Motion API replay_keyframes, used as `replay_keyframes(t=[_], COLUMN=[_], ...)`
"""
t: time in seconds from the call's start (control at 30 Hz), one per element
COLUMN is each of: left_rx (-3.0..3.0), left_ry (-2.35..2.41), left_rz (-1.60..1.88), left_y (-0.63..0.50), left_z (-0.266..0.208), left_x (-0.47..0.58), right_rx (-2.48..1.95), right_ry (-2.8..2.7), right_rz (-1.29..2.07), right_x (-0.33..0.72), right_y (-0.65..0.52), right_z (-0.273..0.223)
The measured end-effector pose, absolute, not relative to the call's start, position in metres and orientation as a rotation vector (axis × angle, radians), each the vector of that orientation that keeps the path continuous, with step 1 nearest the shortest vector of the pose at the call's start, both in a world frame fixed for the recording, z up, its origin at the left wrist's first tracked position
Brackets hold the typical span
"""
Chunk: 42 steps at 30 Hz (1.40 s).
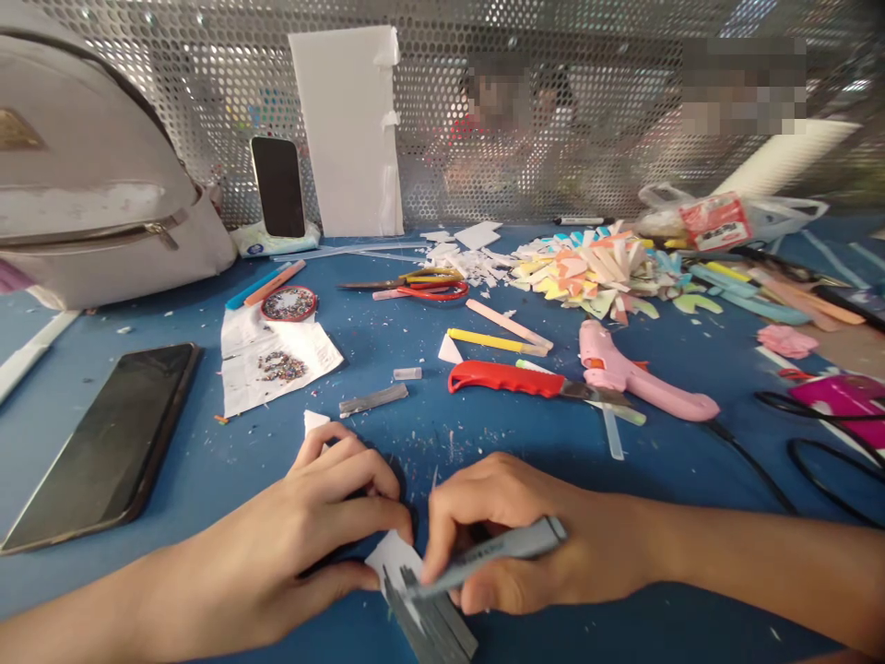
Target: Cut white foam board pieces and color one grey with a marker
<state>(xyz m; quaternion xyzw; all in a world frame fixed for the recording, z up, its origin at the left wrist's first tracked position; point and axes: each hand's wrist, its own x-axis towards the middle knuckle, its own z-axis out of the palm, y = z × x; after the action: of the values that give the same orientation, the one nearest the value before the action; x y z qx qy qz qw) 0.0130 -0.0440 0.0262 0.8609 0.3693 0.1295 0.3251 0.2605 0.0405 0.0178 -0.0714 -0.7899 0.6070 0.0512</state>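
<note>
My right hand (525, 535) is closed around a grey marker (508, 551), its tip down on a small flat piece (435, 618). That piece, perhaps foam or card, is white at its upper end and streaked dark grey lower down. Thumb and fingers of my left hand (332, 526) pinch its white corner and steady it on the blue table (539, 636). Just beyond the hands lie a grey strip (374, 399) and a short clear tube (407, 373). A red-handled knife (508, 378) rests past my right hand, its blade pointing right.
A pink glue gun (640, 380) with a black cord lies at right. Scissors (432, 284) and heaped coloured scraps (587, 272) are farther back. At left are a phone (103, 443), beads on white paper (239, 383) and a backpack (103, 184). A perforated metal panel (442, 138) stands behind.
</note>
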Motion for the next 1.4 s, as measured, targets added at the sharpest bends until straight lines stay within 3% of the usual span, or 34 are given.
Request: replay_keyframes(t=[0.07,0.17,0.3,0.4,0.53,0.67,0.77,0.9,1.27,1.4], left_rx=[2.258,2.258,2.263,2.272,2.268,2.275,2.269,2.269,2.26,2.253], left_ry=[0.969,0.963,0.962,0.952,0.952,0.952,0.957,0.946,0.964,0.971], left_rz=[0.341,0.339,0.343,0.348,0.355,0.351,0.355,0.359,0.382,0.378], left_y=[-0.0444,-0.0445,-0.044,-0.0443,-0.0445,-0.044,-0.044,-0.0446,-0.0437,-0.0441], left_z=[0.0265,0.0266,0.0261,0.0252,0.024,0.0244,0.0251,0.0248,0.0243,0.0259], left_x=[0.013,0.0131,0.013,0.0128,0.0132,0.0136,0.0132,0.0121,0.0129,0.0126], right_rx=[-0.267,-0.247,-0.326,-0.289,-0.349,-0.321,-0.409,-0.32,-0.315,-0.215], right_ry=[-2.402,-2.383,-2.392,-2.371,-2.374,-2.364,-2.37,-2.356,-2.393,-2.427], right_rz=[1.8,1.981,1.846,2.009,1.855,2.027,1.878,2.008,1.786,1.852], right_x=[0.2609,0.2613,0.2611,0.2612,0.2618,0.262,0.2612,0.2605,0.2621,0.2621], right_y=[0.0404,0.0397,0.0389,0.0386,0.0383,0.0385,0.0386,0.0382,0.0353,0.0358], right_z=[0.018,0.0186,0.0203,0.0218,0.0231,0.0233,0.0236,0.0237,0.0213,0.0228])
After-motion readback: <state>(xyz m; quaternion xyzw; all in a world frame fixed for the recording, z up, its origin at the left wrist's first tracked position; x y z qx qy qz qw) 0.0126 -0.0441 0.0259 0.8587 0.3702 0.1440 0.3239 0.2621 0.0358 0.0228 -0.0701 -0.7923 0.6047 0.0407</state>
